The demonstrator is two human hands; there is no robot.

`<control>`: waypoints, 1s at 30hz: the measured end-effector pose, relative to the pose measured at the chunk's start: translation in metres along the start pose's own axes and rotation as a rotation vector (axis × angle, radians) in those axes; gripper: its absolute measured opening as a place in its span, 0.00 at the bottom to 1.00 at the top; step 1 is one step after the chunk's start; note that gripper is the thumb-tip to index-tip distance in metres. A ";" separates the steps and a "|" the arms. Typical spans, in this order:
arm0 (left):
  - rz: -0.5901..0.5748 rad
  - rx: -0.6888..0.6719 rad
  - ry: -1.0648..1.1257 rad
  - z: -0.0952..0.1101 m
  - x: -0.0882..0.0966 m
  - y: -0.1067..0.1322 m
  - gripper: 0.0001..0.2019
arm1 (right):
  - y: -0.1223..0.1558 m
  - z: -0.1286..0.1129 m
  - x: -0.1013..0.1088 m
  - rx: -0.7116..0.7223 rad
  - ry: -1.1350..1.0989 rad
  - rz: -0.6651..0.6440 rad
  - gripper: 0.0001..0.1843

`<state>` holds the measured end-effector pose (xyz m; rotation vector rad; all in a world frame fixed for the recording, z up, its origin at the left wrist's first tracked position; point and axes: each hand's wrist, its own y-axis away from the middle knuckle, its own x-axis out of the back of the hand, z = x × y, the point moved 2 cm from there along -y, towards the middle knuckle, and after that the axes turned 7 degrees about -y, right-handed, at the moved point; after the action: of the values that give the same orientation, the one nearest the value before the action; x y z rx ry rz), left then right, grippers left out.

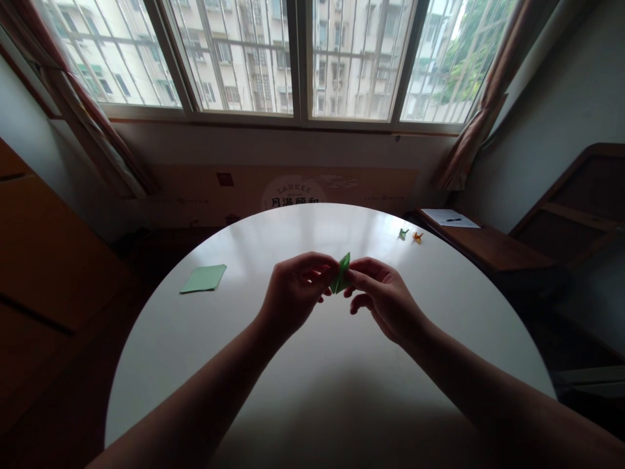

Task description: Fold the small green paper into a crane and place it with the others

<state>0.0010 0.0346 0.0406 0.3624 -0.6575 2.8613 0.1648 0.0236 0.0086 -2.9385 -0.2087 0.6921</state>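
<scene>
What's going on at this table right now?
A person holds a small folded green paper above the round white table. The left hand and right hand each pinch it at the fingertips, one from either side. A flat green sheet lies on the table to the left. Two tiny folded figures, the green figure and the orange figure, sit near the far right edge.

Bright backlight from window (pixel 303 58); glare on white table (pixel 317 391); dim, warped edges.
</scene>
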 end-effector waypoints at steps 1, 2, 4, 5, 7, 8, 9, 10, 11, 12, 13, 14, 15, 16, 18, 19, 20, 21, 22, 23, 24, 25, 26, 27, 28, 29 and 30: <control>-0.002 -0.009 -0.006 -0.001 0.000 0.000 0.06 | 0.000 0.000 0.000 0.001 0.000 0.002 0.14; -0.003 -0.013 -0.010 -0.001 0.000 0.000 0.06 | 0.000 0.000 0.001 0.004 0.001 0.004 0.14; -0.006 -0.014 -0.013 -0.002 0.000 0.000 0.06 | -0.001 0.000 0.001 0.010 0.008 0.013 0.14; -0.008 -0.013 -0.015 -0.001 0.000 0.000 0.06 | -0.001 -0.001 0.001 0.015 0.013 0.019 0.14; -0.011 -0.004 -0.023 0.000 0.000 0.000 0.06 | -0.001 -0.002 0.001 0.032 0.024 0.029 0.13; -0.012 0.001 -0.026 0.001 0.000 0.000 0.06 | -0.001 -0.002 0.001 0.040 0.030 0.032 0.13; -0.013 0.006 -0.028 0.002 -0.001 0.000 0.07 | -0.001 -0.002 0.001 0.049 0.034 0.034 0.13; -0.013 0.010 -0.028 0.002 -0.001 0.000 0.07 | -0.001 -0.003 0.001 0.056 0.038 0.034 0.13; -0.012 0.013 -0.023 0.003 -0.001 0.000 0.07 | -0.001 -0.003 0.001 0.062 0.040 0.033 0.12; -0.010 0.016 -0.016 0.003 -0.002 0.000 0.07 | -0.001 -0.003 0.001 0.067 0.043 0.030 0.12; -0.008 0.019 -0.008 0.003 -0.002 0.000 0.07 | -0.001 -0.003 0.001 0.071 0.046 0.026 0.12; -0.007 0.022 0.000 0.002 -0.003 0.000 0.06 | -0.001 -0.002 0.001 0.076 0.049 0.022 0.12; -0.006 0.025 0.005 0.002 -0.003 0.000 0.06 | -0.001 -0.002 0.001 0.081 0.053 0.016 0.12; -0.005 0.027 0.006 0.002 -0.003 -0.001 0.06 | -0.001 -0.002 0.001 0.085 0.056 0.009 0.12; -0.004 0.032 -0.003 0.001 -0.003 -0.001 0.06 | 0.000 -0.002 0.002 0.088 0.062 -0.005 0.12; -0.004 0.035 -0.010 0.002 -0.003 -0.001 0.06 | 0.000 -0.002 0.002 0.085 0.061 -0.012 0.12; -0.004 0.038 -0.015 0.002 -0.003 -0.002 0.06 | 0.000 -0.002 0.002 0.077 0.059 -0.019 0.12; -0.004 0.040 -0.019 0.003 -0.002 -0.002 0.06 | 0.000 -0.002 0.002 0.066 0.058 -0.023 0.12; -0.006 0.041 -0.022 0.003 -0.002 -0.002 0.06 | 0.000 -0.002 0.002 0.055 0.056 -0.024 0.13; -0.007 0.041 -0.022 0.004 -0.002 -0.002 0.06 | 0.000 -0.002 0.002 0.045 0.055 -0.024 0.13; -0.008 0.041 -0.021 0.005 -0.001 -0.001 0.06 | 0.000 -0.003 0.002 0.037 0.054 -0.022 0.14; -0.010 0.042 -0.020 0.005 -0.001 -0.001 0.06 | 0.000 -0.003 0.001 0.031 0.055 -0.021 0.14; -0.013 0.044 -0.020 0.006 -0.001 -0.001 0.06 | 0.000 -0.003 0.001 0.029 0.056 -0.019 0.14; -0.019 0.047 -0.018 0.006 -0.001 -0.001 0.07 | 0.000 -0.003 0.000 0.031 0.055 -0.017 0.14; -0.024 0.051 -0.015 0.006 -0.001 -0.001 0.07 | 0.000 -0.003 0.000 0.034 0.055 -0.015 0.13; -0.025 0.054 -0.012 0.006 -0.001 -0.001 0.08 | 0.000 -0.003 0.000 0.038 0.056 -0.012 0.13; -0.026 0.058 -0.009 0.006 -0.001 -0.001 0.07 | 0.000 -0.003 0.000 0.043 0.056 -0.008 0.13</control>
<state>0.0034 0.0325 0.0461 0.3897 -0.5687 2.8601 0.1660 0.0238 0.0111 -2.9102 -0.1982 0.6044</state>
